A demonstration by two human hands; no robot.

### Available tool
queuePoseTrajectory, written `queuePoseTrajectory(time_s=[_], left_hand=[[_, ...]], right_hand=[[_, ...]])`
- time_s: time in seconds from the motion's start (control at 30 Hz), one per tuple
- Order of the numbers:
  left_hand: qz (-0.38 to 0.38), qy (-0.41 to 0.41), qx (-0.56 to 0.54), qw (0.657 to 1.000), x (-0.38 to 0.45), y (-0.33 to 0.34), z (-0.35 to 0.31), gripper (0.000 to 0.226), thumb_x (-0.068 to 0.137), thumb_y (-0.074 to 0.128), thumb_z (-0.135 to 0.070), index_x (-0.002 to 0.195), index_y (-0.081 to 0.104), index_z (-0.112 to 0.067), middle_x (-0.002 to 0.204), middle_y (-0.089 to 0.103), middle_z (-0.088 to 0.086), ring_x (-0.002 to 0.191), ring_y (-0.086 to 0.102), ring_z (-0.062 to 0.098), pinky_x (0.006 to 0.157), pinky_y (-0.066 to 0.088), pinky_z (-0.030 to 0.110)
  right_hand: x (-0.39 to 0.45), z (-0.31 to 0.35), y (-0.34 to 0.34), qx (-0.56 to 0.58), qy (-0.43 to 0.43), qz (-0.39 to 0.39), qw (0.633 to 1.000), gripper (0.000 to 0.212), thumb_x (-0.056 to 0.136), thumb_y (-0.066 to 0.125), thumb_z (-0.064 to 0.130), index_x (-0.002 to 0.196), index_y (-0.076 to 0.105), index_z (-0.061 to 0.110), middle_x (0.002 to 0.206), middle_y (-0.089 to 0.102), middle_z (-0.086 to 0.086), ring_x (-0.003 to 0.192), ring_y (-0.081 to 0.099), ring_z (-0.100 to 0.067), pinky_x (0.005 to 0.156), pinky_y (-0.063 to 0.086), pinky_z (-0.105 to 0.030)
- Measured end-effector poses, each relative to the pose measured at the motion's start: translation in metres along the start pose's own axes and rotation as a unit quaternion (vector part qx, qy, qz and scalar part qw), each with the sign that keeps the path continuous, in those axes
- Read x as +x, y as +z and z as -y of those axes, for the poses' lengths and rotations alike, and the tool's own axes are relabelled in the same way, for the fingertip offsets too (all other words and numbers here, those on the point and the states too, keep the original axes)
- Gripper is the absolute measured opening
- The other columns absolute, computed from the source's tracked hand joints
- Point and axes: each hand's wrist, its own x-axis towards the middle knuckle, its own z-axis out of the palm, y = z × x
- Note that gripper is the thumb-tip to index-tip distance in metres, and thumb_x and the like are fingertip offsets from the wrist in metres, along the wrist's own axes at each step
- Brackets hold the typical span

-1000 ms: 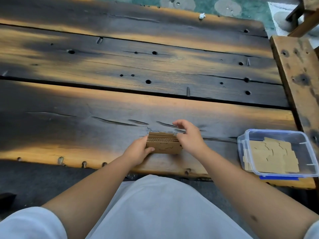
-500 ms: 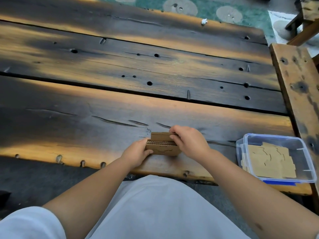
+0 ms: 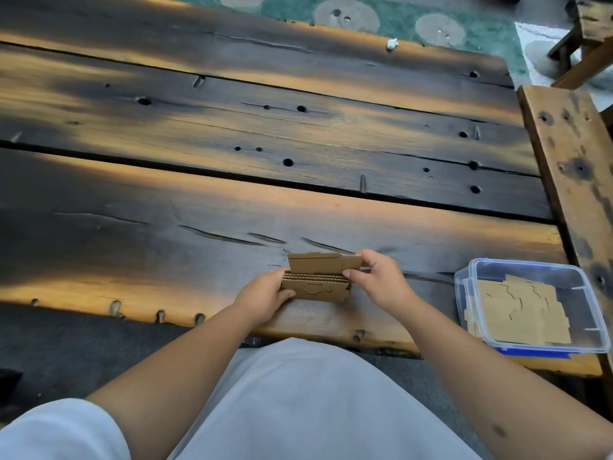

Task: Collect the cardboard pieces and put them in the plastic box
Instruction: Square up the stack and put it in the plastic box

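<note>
A stack of brown cardboard pieces (image 3: 316, 283) stands on edge near the front of the dark wooden table (image 3: 232, 200). My left hand (image 3: 262, 295) grips its left end and my right hand (image 3: 381, 280) grips its right end. One piece at the back sticks up above the rest. To the right, a clear plastic box (image 3: 464, 287) with a blue base sits open on the table's front right corner. Several flat cardboard pieces (image 3: 520, 310) lie inside it.
A wooden bench or beam (image 3: 577, 167) runs along the table's right side. Beyond the far edge lies a green patterned rug (image 3: 391, 18). A small white scrap (image 3: 392, 44) rests at the table's far edge. My lap in light clothing (image 3: 298, 403) fills the foreground.
Both hands have kept hold of the stack. The back piece now stands higher above the others, and the right hand's fingers have shifted to the stack's right end.
</note>
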Motion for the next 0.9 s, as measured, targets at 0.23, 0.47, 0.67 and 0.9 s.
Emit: queuePoseTrajectory(time_s=[0.23, 0.47, 0.67, 0.9], left_hand=[[0.006, -0.018, 0.001, 1.0, 0.002, -0.003, -0.003, 0.023, 0.086, 0.062, -0.034, 0.108, 0.055, -0.036, 0.112, 0.068, -0.007, 0.106, 0.062, 0.019, 0.089, 0.052, 0.041], [0.0, -0.012, -0.004, 1.0, -0.003, -0.002, -0.005, 0.016, 0.088, 0.061, -0.033, 0.102, 0.053, -0.036, 0.107, 0.067, -0.007, 0.1, 0.062, 0.019, 0.087, 0.052, 0.043], [-0.029, -0.046, 0.014, 0.998, -0.005, 0.001, -0.01, 0.024, 0.089, 0.062, -0.033, 0.106, 0.051, -0.02, 0.109, 0.068, 0.006, 0.101, 0.063, 0.028, 0.085, 0.052, 0.042], [-0.053, -0.108, 0.019, 0.993, -0.011, 0.005, -0.025, 0.074, 0.094, 0.057, -0.03, 0.151, 0.011, -0.018, 0.117, 0.064, 0.019, 0.102, 0.062, 0.037, 0.08, 0.049, 0.039]], right_hand=[[0.003, 0.033, -0.018, 0.119, -0.105, -0.092, 0.983, 0.028, 0.093, 0.06, 0.005, 0.095, 0.064, 0.033, 0.091, 0.068, 0.015, 0.082, 0.062, 0.002, 0.079, 0.053, -0.03], [0.022, 0.037, -0.032, -0.248, -0.268, -0.071, 0.928, 0.029, 0.095, 0.054, 0.01, 0.122, 0.065, 0.014, 0.113, 0.071, -0.005, 0.102, 0.065, -0.03, 0.083, 0.052, -0.037], [0.026, 0.025, -0.005, -0.41, -0.239, 0.111, 0.873, 0.018, 0.1, 0.04, 0.02, 0.11, 0.053, 0.025, 0.102, 0.067, -0.002, 0.092, 0.061, -0.029, 0.069, 0.053, -0.042], [0.037, 0.028, 0.015, -0.421, -0.241, 0.122, 0.866, 0.021, 0.101, 0.036, 0.024, 0.115, 0.051, 0.022, 0.109, 0.062, -0.004, 0.096, 0.06, -0.028, 0.067, 0.048, -0.038]])
